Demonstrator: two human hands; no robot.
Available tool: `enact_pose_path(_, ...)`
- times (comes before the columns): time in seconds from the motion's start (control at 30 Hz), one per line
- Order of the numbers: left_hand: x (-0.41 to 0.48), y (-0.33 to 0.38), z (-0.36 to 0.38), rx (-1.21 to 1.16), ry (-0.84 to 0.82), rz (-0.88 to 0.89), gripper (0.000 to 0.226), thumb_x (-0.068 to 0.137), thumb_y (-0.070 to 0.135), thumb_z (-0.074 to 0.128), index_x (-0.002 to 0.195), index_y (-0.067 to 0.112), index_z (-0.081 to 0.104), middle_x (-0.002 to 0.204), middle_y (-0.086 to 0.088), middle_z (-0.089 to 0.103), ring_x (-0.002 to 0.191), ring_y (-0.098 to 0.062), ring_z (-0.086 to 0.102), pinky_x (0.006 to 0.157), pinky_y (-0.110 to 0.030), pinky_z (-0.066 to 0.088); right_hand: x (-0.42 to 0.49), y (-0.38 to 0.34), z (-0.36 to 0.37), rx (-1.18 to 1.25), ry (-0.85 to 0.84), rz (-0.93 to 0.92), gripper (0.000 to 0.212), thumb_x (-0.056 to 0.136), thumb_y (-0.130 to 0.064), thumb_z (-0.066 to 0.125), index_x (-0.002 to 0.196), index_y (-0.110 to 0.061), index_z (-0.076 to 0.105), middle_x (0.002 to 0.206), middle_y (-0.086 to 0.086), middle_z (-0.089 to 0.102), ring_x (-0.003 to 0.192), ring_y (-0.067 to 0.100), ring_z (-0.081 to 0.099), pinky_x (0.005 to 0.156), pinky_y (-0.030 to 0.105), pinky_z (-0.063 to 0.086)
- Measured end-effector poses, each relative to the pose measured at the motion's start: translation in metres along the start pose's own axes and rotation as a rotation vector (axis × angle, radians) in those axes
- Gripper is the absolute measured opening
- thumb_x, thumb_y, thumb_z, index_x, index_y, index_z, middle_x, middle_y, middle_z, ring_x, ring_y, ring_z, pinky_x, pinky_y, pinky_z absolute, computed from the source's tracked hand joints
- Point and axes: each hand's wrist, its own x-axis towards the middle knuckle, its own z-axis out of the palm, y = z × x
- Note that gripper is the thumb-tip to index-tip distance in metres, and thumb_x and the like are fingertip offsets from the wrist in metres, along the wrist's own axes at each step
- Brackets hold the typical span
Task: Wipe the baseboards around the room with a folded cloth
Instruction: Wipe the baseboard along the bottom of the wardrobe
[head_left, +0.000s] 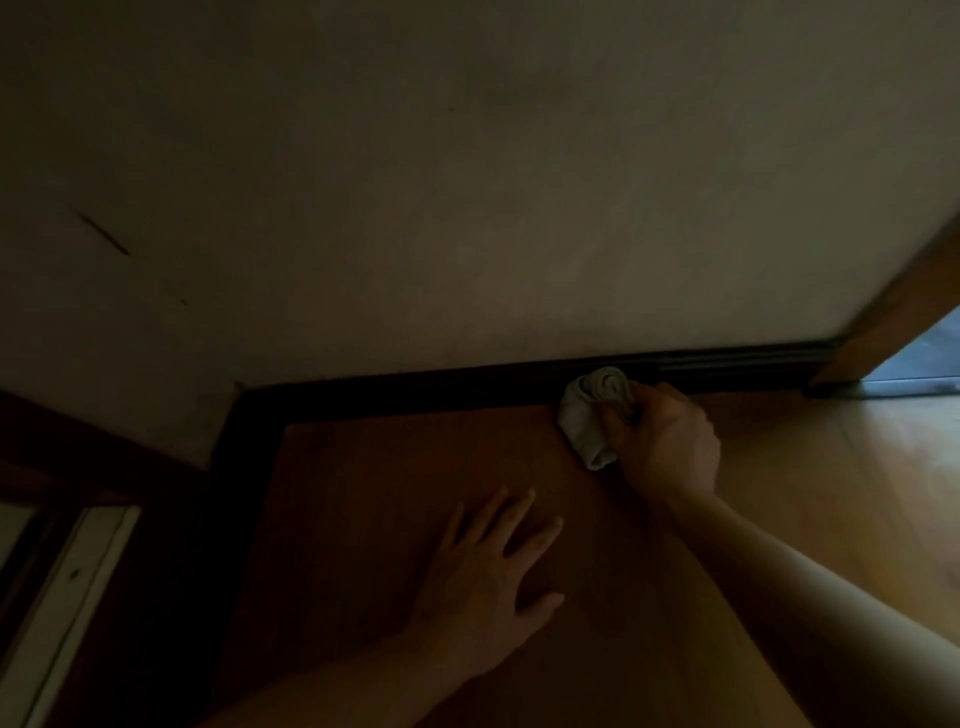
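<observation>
The scene was dim. The right arm was extended from the lower right edge of the view, forearm bare and almost straight, angled toward the dark baseboard (415, 387) at the foot of a pale wall (467, 208). The right hand (670, 441) showed its back, knuckles uppermost, with fingers curled tightly round a bunched pale cloth (592, 410).

The cloth stuck out beyond the fingers on the side toward the baseboard. Its upper end pressed against the baseboard's face. Its lower end trailed down over the wooden floor (363, 493) just in front of the baseboard. The hand itself sat just short of the baseboard, behind the cloth.

The left hand (493, 582) lay palm down on the floor, well short of the baseboard. Its fingers were straight, spread apart and pointing toward the baseboard, and they held nothing.

Left of the cloth, the baseboard met a corner and turned back toward the viewer. At the baseboard's right end stood a wooden door frame (893, 322). Beyond the corner's near run, at the lower left, lay a white rail (67, 597).
</observation>
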Motion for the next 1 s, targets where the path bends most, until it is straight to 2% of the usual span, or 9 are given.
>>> enact_pose_path(0.13, 0.0, 0.003, 0.002, -0.005, 0.019, -0.027, 0.07, 0.089, 0.079, 0.013, 0.149, 0.058, -0.016, 0.161, 0.02, -0.03, 0.147, -0.008, -0.031, 0.121, -0.049, -0.016, 0.0, 0.009, -0.002, 0.006, 0.071, 0.043, 0.025, 0.084, -0.046, 0.064, 0.088, -0.021, 0.065, 0.083, -0.001, 0.052, 0.076, 0.035, 0.062, 0.059, 0.029, 0.034)
enact_pose_path(0.27, -0.001, 0.007, 0.007, -0.009, 0.034, -0.05, 0.069, 0.088, 0.079, 0.011, 0.15, 0.058, -0.014, 0.162, 0.019, -0.028, 0.149, -0.009, -0.027, 0.121, -0.05, -0.014, -0.005, -0.011, 0.009, 0.007, 0.009, -0.006, 0.024, 0.086, -0.047, 0.062, 0.088, -0.023, 0.064, 0.081, -0.007, 0.044, 0.075, 0.031, 0.061, 0.058, 0.028, 0.032)
enact_pose_path(0.4, 0.0, 0.006, 0.005, 0.005, 0.048, -0.042, 0.07, 0.087, 0.079, 0.009, 0.149, 0.058, -0.016, 0.163, 0.017, -0.026, 0.15, -0.012, -0.024, 0.122, -0.051, -0.011, -0.009, -0.007, 0.009, -0.007, 0.056, 0.084, 0.026, 0.084, -0.047, 0.061, 0.09, -0.022, 0.065, 0.089, 0.001, 0.058, 0.08, 0.033, 0.063, 0.06, 0.03, 0.036)
enact_pose_path(0.5, 0.001, 0.009, 0.004, 0.045, 0.045, -0.043, 0.07, 0.087, 0.078, 0.006, 0.15, 0.056, -0.016, 0.165, 0.013, -0.021, 0.152, -0.017, -0.018, 0.122, -0.052, -0.007, -0.009, -0.016, 0.01, 0.029, 0.024, 0.04, 0.026, 0.087, -0.046, 0.06, 0.093, -0.022, 0.066, 0.085, -0.004, 0.05, 0.081, 0.029, 0.062, 0.059, 0.029, 0.034)
enact_pose_path(0.6, 0.007, 0.013, 0.001, 0.112, 0.058, -0.034, 0.069, 0.091, 0.076, 0.007, 0.153, 0.051, -0.01, 0.167, 0.007, -0.012, 0.153, -0.023, -0.002, 0.121, -0.053, 0.001, -0.008, -0.031, 0.015, 0.033, -0.075, -0.093, 0.026, 0.089, -0.047, 0.058, 0.094, -0.023, 0.066, 0.087, -0.005, 0.051, 0.078, 0.025, 0.061, 0.059, 0.027, 0.032)
enact_pose_path(0.73, 0.017, 0.014, -0.004, 0.122, 0.064, 0.035, 0.069, 0.092, 0.074, 0.007, 0.156, 0.05, -0.002, 0.168, 0.008, -0.011, 0.154, -0.019, 0.0, 0.122, -0.052, 0.005, -0.005, -0.004, 0.001, 0.057, -0.008, 0.054, 0.025, 0.087, -0.045, 0.059, 0.078, -0.022, 0.056, 0.081, -0.004, 0.048, 0.077, 0.028, 0.06, 0.057, 0.028, 0.032)
enact_pose_path(0.83, 0.019, 0.015, 0.0, 0.084, 0.086, 0.034, 0.069, 0.09, 0.076, 0.007, 0.155, 0.054, -0.002, 0.168, 0.01, -0.007, 0.155, -0.018, -0.002, 0.123, -0.05, 0.007, 0.003, 0.035, -0.02, 0.007, 0.087, 0.135, 0.027, 0.085, -0.047, 0.06, 0.087, -0.02, 0.065, 0.09, 0.005, 0.061, 0.084, 0.033, 0.062, 0.061, 0.032, 0.041)
enact_pose_path(0.9, 0.018, 0.017, 0.002, 0.069, 0.109, 0.03, 0.067, 0.092, 0.076, 0.013, 0.156, 0.053, 0.009, 0.168, 0.009, 0.005, 0.155, -0.02, 0.007, 0.122, -0.052, 0.014, 0.007, 0.051, -0.03, -0.017, 0.127, 0.159, 0.029, 0.085, -0.045, 0.061, 0.092, -0.018, 0.067, 0.095, 0.008, 0.063, 0.087, 0.035, 0.062, 0.064, 0.036, 0.046)
enact_pose_path(1.0, 0.017, 0.016, 0.003, 0.073, 0.11, 0.027, 0.066, 0.095, 0.074, 0.02, 0.156, 0.049, 0.018, 0.167, 0.007, 0.014, 0.153, -0.022, 0.017, 0.121, -0.053, 0.019, 0.006, 0.049, -0.029, -0.009, 0.124, 0.094, 0.026, 0.087, -0.04, 0.061, 0.094, -0.015, 0.064, 0.095, 0.006, 0.059, 0.085, 0.031, 0.06, 0.062, 0.033, 0.042)
